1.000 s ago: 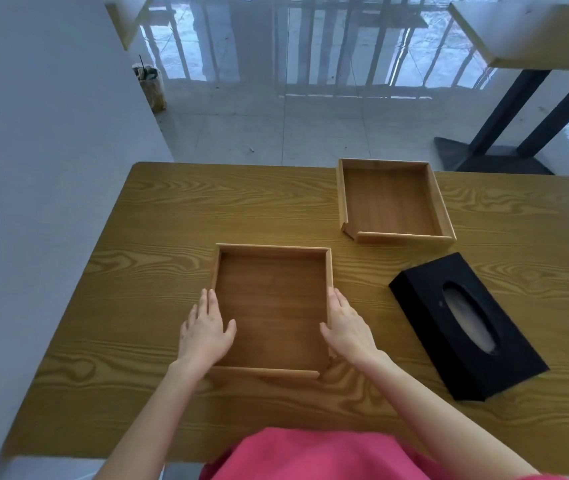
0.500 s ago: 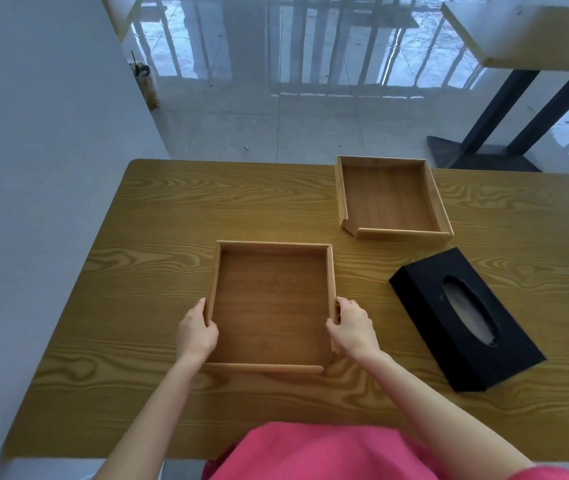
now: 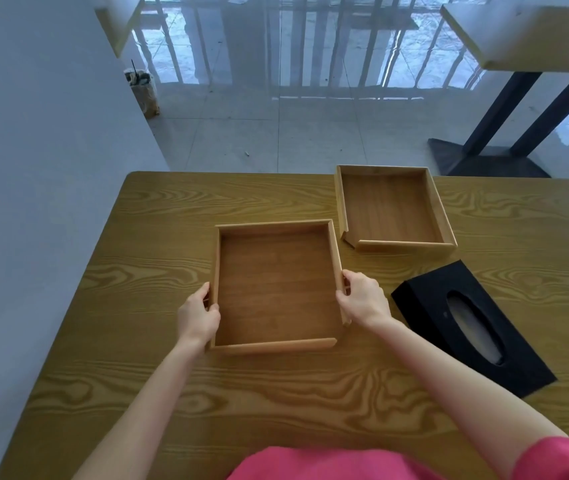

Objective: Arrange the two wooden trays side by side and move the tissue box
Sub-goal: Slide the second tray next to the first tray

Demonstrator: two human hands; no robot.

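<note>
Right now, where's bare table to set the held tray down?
Free: left of the held square wooden tray to the table edge, and behind it. Crowded right: second wooden tray, black tissue box.

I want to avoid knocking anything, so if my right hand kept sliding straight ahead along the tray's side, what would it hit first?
Probably the far tray: its near-left corner sits just beyond the held tray, ahead of your right hand, though depth is uncertain.
</note>
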